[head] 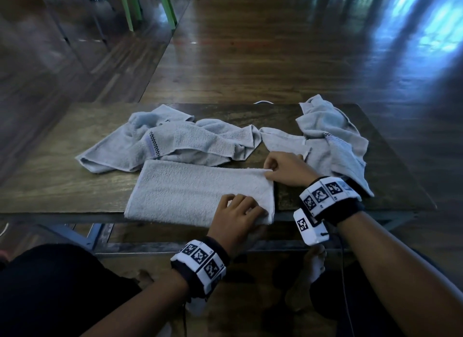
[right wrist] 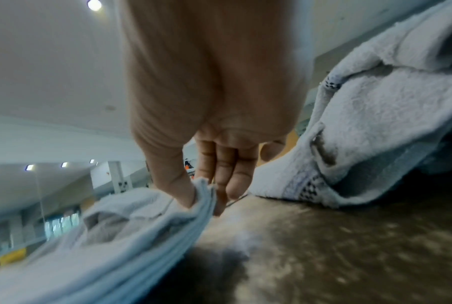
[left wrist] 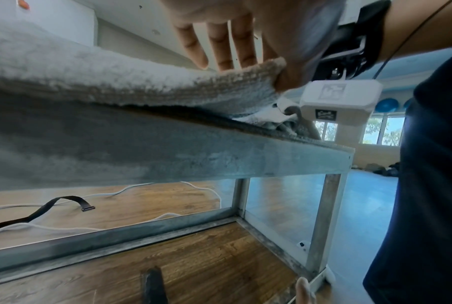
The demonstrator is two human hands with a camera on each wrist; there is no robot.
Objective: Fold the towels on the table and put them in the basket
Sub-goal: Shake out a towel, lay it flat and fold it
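Note:
A pale grey towel (head: pixel 190 191), folded into a long band, lies along the near edge of the dark wooden table (head: pixel 62 186). My left hand (head: pixel 250 207) holds its near right corner, fingers on top; in the left wrist view the thumb (left wrist: pixel 284 80) sits under the towel's edge (left wrist: pixel 232 82). My right hand (head: pixel 269 172) pinches the far right corner; in the right wrist view thumb and fingers (right wrist: pixel 183 191) clamp the layered towel edge (right wrist: pixel 141 236). A crumpled towel (head: pixel 162 141) lies behind, and another (head: pixel 333 141) at the right. No basket is in view.
Green chair legs (head: pixel 150 8) stand on the wooden floor far beyond the table. Under the table run a metal frame (left wrist: pixel 168 228), a white cable (left wrist: pixel 116 193) and a black strap (left wrist: pixel 50 205). My knees and a bare foot (head: pixel 317 264) are below the near edge.

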